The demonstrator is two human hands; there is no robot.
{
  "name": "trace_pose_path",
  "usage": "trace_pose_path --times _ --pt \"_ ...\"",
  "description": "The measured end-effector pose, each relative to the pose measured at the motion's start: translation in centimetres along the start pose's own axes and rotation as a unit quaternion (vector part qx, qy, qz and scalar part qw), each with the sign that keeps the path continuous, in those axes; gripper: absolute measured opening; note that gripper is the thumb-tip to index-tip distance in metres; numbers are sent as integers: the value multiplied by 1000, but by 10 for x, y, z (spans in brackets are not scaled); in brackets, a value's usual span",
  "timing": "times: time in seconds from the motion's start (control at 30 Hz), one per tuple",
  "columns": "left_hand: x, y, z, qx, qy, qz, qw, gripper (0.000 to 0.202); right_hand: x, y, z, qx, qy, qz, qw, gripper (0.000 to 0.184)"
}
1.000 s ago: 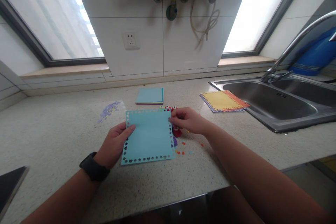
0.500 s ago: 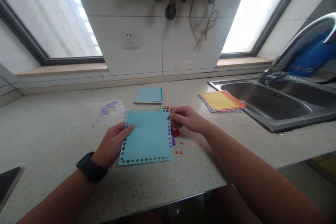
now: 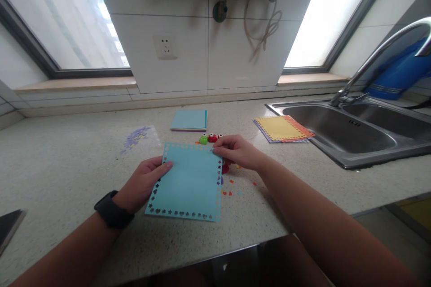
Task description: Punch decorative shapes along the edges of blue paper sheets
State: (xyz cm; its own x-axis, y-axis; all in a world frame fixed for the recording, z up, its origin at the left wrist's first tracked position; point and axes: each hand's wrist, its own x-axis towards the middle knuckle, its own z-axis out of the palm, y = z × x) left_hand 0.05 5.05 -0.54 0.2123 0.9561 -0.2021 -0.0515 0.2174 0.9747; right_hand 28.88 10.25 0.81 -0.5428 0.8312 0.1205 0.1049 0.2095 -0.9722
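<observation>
A light blue sheet of paper [image 3: 190,181] is held tilted above the counter, with small star, heart and flower shapes cut along its edges. My left hand [image 3: 153,175] grips its left edge, thumb on top and fingers behind. At the upper right corner, my right hand [image 3: 235,149] pinches the sheet between thumb and fingers. Just behind the sheet stand a small green paper punch [image 3: 203,139] and a red one [image 3: 212,137], each with a round eye. Another red paper punch [image 3: 225,169] is partly hidden by the sheet and my right hand.
Stacked blue paper [image 3: 188,119] lies near the wall. Yellow and orange bordered sheets [image 3: 279,128] rest beside the steel sink [image 3: 336,134]. Purple and yellow paper bits [image 3: 136,138] are on the left, and orange bits [image 3: 230,193] lie right of the sheet.
The sheet has turned slightly clockwise and its lower edge has come nearer to me. My right hand has shifted a little left at the corner. More of the green and red punches shows.
</observation>
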Motion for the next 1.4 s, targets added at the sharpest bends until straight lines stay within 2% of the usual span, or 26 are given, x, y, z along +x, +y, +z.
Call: trace_pose_path --times 0.1,0.2,0.3,0.37,0.43,0.57,0.77,1.13,1.4 --pt "1 2 0 -25 26 22 999 26 1 -1 1 25 23 14 999 25" --pt "4 3 -3 -71 53 48 995 32 2 -3 0 46 70 14 996 24" --pt "6 3 -7 -116 39 68 990 43 3 -4 -1 58 110 4 992 23" --pt "7 2 -8 -126 15 81 989 50 4 -5 -1 64 112 6 992 23" --pt "8 -1 -8 -110 0 85 990 49 3 -4 0 63 102 11 993 24" --pt "9 -7 -6 -47 -3 91 995 32 3 -2 5 56 73 25 995 25" --pt "8 -7 -2 22 -4 99 995 29 3 -3 10 69 44 34 996 26" --pt "6 -7 -1 -8 24 99 995 30 0 1 8 72 -24 21 997 27" --pt "8 -9 -4 14 7 99 995 32 0 5 6 57 -46 17 997 28"
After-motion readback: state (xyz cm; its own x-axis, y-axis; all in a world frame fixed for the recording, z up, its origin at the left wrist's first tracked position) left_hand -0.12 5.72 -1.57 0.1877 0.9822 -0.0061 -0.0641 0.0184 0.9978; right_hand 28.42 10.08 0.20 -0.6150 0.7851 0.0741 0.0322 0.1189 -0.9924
